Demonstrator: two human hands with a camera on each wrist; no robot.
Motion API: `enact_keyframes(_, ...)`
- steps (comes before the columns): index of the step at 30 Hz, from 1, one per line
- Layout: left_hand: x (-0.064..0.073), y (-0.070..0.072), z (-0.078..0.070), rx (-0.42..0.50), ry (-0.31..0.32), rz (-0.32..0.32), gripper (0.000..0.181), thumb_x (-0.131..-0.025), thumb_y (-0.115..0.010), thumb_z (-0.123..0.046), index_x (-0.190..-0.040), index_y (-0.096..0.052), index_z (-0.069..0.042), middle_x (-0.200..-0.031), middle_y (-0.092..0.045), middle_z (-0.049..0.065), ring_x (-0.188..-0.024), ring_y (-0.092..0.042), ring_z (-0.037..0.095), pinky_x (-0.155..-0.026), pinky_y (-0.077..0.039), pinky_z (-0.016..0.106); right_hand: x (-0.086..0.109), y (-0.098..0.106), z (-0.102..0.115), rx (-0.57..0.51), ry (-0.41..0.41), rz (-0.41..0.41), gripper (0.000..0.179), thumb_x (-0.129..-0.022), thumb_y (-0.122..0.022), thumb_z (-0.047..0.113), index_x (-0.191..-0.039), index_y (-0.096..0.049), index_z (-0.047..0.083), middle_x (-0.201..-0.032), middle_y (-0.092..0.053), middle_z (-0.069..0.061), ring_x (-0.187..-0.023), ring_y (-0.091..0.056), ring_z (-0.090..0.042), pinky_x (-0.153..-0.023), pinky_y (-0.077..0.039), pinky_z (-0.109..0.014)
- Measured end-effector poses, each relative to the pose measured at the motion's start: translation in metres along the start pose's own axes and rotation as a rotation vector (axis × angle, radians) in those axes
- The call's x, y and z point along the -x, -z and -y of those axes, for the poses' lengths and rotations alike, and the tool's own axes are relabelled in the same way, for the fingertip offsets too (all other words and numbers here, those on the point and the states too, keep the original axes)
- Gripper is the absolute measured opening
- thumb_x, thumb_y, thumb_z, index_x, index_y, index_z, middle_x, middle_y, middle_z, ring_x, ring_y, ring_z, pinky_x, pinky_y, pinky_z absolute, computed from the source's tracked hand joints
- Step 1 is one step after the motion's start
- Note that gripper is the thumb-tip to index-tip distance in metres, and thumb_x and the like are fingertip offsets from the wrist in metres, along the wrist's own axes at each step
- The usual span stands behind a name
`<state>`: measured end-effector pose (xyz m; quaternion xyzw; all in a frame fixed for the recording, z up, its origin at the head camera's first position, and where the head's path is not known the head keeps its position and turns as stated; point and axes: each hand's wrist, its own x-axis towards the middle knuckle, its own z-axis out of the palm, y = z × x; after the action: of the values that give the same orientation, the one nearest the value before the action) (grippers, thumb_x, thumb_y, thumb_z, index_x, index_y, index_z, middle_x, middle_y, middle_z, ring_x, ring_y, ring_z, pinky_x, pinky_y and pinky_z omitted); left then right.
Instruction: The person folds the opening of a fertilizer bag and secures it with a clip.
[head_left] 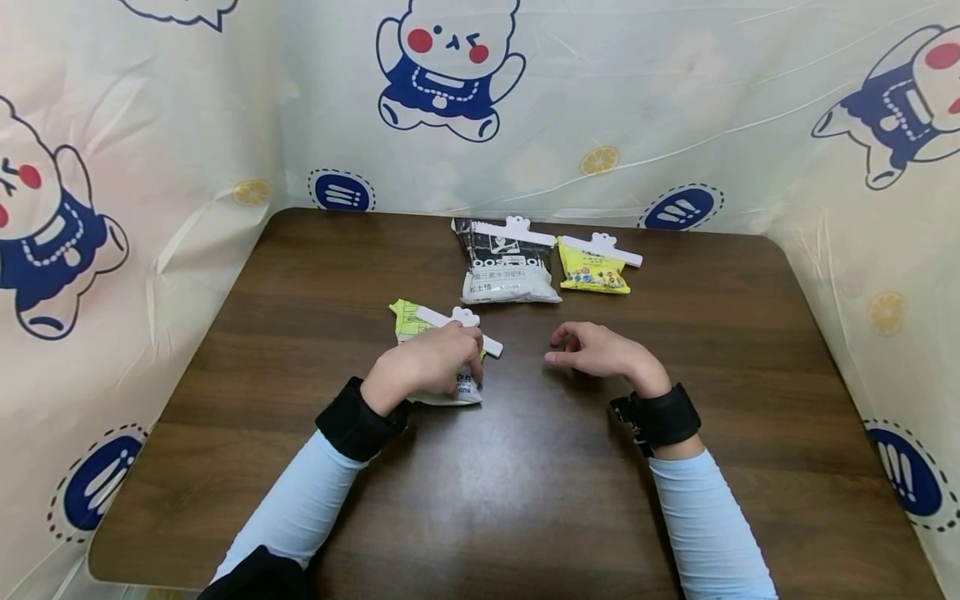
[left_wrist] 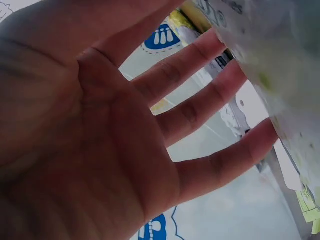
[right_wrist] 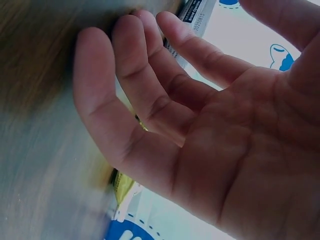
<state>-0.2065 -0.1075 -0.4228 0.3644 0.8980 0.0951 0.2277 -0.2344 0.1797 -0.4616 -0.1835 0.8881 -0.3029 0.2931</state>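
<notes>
A green and white plastic bag (head_left: 406, 320) lies on the table with a white sealing clip (head_left: 492, 347) across its upper part. My left hand (head_left: 431, 362) is over this bag and hides much of it. In the left wrist view, the fingers (left_wrist: 192, 112) reach out nearly straight, their tips at the surface of the bag (left_wrist: 285, 65). To the right, my right hand (head_left: 600, 350) is low over the table with nothing in it. Its fingers (right_wrist: 135, 75) are loosely bent in the right wrist view.
Toward the back of the brown table (head_left: 495, 500) lies a black and white bag (head_left: 510, 275) of fertilizer with a white clip (head_left: 517, 232). Beside it is a small yellow packet (head_left: 592, 271) with another white clip (head_left: 602, 247). A printed curtain (head_left: 600, 100) encloses the table.
</notes>
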Motion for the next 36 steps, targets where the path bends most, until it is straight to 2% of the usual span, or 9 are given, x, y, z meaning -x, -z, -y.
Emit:
enact_keyframes(12, 0.004, 0.005, 0.009, 0.038, 0.121, -0.016, 0.036, -0.079, -0.074, 0.011, -0.102, -0.084, -0.014, -0.126, -0.066, 0.009, -0.115, -0.057, 0.031, -0.082, -0.053, 0.043, 0.000, -0.001, -0.001, -0.005, 0.002, 0.006, 0.046, -0.104, -0.063, 0.033, -0.133, -0.060, -0.002, -0.113, -0.067, -0.021, -0.098, -0.061, -0.034, -0.087, -0.052, -0.050)
enact_keyframes(21, 0.008, 0.011, 0.020, 0.065, 0.159, -0.023, 0.035, -0.077, -0.075, 0.012, -0.101, -0.084, -0.012, -0.124, -0.068, 0.009, -0.109, -0.059, 0.028, -0.081, -0.053, 0.040, 0.000, -0.001, -0.001, -0.014, 0.007, 0.004, 0.046, -0.104, -0.063, 0.033, -0.133, -0.060, -0.003, -0.112, -0.067, -0.021, -0.096, -0.061, -0.033, -0.085, -0.052, -0.048)
enact_keyframes(27, 0.009, 0.012, 0.029, 0.059, 0.177, -0.036, 0.037, -0.077, -0.071, 0.015, -0.101, -0.084, -0.011, -0.123, -0.069, 0.011, -0.102, -0.059, 0.028, -0.079, -0.052, 0.040, 0.000, -0.002, -0.001, -0.016, 0.005, 0.009, 0.046, -0.105, -0.063, 0.033, -0.133, -0.059, -0.003, -0.111, -0.067, -0.020, -0.094, -0.061, -0.032, -0.084, -0.052, -0.047)
enact_keyframes(31, 0.010, 0.013, 0.037, 0.053, 0.181, -0.052, 0.039, -0.077, -0.068, 0.016, -0.102, -0.083, -0.010, -0.125, -0.069, 0.013, -0.104, -0.059, 0.029, -0.081, -0.052, 0.041, -0.001, -0.002, -0.002, -0.018, 0.001, 0.007, 0.046, -0.105, -0.063, 0.033, -0.133, -0.060, -0.003, -0.110, -0.066, -0.020, -0.093, -0.061, -0.031, -0.083, -0.052, -0.046)
enact_keyframes(36, 0.010, 0.014, 0.044, 0.026, 0.190, -0.061, 0.038, -0.079, -0.068, 0.015, -0.106, -0.081, -0.008, -0.128, -0.067, 0.015, -0.111, -0.058, 0.032, -0.092, -0.053, 0.047, -0.002, -0.001, -0.003, -0.015, 0.000, 0.002, 0.046, -0.104, -0.064, 0.034, -0.133, -0.060, -0.002, -0.108, -0.066, -0.019, -0.091, -0.061, -0.030, -0.080, -0.051, -0.045)
